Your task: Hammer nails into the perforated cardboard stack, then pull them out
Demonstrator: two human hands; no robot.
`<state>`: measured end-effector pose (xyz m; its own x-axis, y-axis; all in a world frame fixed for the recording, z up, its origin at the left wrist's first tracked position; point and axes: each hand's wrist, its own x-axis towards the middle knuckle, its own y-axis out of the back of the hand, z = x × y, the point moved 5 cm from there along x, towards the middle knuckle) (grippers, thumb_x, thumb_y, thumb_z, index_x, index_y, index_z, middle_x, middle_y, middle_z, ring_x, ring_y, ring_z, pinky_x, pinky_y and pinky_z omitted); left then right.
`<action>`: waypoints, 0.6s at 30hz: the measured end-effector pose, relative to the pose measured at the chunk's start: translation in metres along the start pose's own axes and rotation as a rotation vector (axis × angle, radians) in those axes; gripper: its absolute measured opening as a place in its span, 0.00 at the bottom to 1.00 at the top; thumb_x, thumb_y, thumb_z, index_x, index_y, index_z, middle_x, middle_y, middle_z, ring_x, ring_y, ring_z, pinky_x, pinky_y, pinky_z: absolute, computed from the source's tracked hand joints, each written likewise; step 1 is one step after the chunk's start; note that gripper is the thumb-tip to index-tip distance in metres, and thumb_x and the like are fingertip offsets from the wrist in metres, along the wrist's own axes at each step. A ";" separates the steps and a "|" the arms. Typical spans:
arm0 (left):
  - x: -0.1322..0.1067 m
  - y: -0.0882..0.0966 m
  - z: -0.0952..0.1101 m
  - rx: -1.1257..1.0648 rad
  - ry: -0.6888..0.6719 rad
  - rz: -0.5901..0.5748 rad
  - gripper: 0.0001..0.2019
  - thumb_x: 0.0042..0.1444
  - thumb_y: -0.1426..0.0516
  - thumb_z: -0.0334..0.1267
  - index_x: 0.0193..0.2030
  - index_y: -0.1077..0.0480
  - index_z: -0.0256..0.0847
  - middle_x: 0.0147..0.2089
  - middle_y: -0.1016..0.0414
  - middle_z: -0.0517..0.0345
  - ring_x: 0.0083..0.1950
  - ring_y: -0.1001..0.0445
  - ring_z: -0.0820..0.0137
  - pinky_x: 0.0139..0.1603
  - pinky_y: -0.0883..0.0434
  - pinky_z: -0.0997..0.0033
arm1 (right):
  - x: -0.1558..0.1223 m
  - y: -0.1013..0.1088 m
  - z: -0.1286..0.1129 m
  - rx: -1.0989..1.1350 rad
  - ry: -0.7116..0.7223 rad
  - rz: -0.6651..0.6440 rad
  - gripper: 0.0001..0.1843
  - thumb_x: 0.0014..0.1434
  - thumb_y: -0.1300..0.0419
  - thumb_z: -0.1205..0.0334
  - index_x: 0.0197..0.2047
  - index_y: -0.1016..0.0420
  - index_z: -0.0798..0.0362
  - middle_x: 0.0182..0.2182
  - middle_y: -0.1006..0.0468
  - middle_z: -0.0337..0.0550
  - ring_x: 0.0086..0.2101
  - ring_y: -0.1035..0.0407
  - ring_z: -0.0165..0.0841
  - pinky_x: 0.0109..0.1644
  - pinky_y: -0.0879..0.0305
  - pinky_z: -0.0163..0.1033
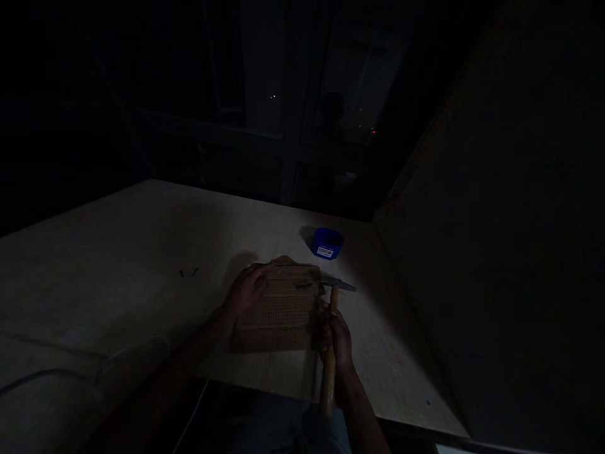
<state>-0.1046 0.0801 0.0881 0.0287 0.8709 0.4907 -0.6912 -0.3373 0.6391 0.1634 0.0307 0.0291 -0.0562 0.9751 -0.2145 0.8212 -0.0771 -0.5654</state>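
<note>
A flat piece of brown cardboard (278, 315) lies on the pale tabletop in front of me. My left hand (248, 290) rests on its upper left part, fingers stretched out and holding nothing. At the right edge of the cardboard, my right hand (335, 334) is wrapped round the wooden handle of a hammer (328, 378). The long, narrow metal head points right, just beyond the cardboard. A short row of several small dark pieces (302, 285), perhaps screws or nails, shows near the cardboard's upper right; the dim light hides their detail.
Behind the cardboard stands a small blue container (327, 244) with a white label. Two small dark pieces (188, 273) lie to the left on the table (118, 252). A dark panel (496, 221) rises along the right side. A cable (42, 373) lies at lower left.
</note>
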 end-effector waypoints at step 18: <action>-0.041 0.126 -0.136 0.681 0.663 -0.082 0.22 0.66 0.53 0.46 0.48 0.21 0.38 0.51 0.24 0.39 0.53 0.26 0.55 0.53 0.29 0.60 | -0.002 0.000 -0.003 0.150 -0.032 -0.055 0.23 0.51 0.30 0.56 0.48 0.29 0.52 0.16 0.37 0.23 0.12 0.47 0.21 0.13 0.46 0.26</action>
<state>-0.2907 0.0505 0.0682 -0.5016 0.8557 0.1273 -0.1300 -0.2201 0.9668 0.1651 0.0291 0.0321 -0.1191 0.9717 -0.2040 0.7227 -0.0561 -0.6889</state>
